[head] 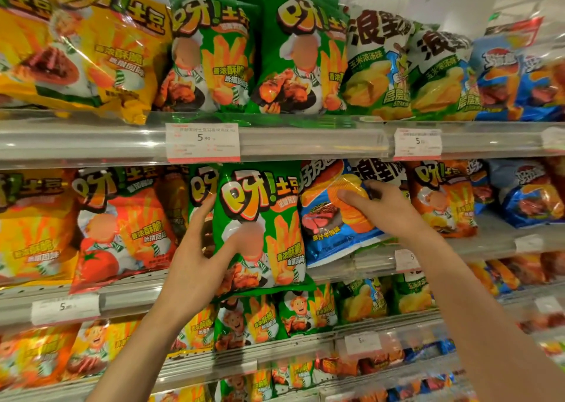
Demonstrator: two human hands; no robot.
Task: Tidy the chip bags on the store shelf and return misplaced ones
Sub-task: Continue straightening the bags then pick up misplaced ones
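Note:
My left hand holds a green chip bag by its left edge, fingers behind it and thumb across the front, in front of the middle shelf. To its right, my right hand grips a blue chip bag with a steak picture, thumb on the front and fingers curled over its upper right part. The blue bag leans on the middle shelf, in front of a white and green bag.
The top shelf carries yellow bags, green bags, white-green bags and blue bags. Red tomato bags stand left of my left hand, orange bags right of my right hand. Lower shelves hold several smaller bags.

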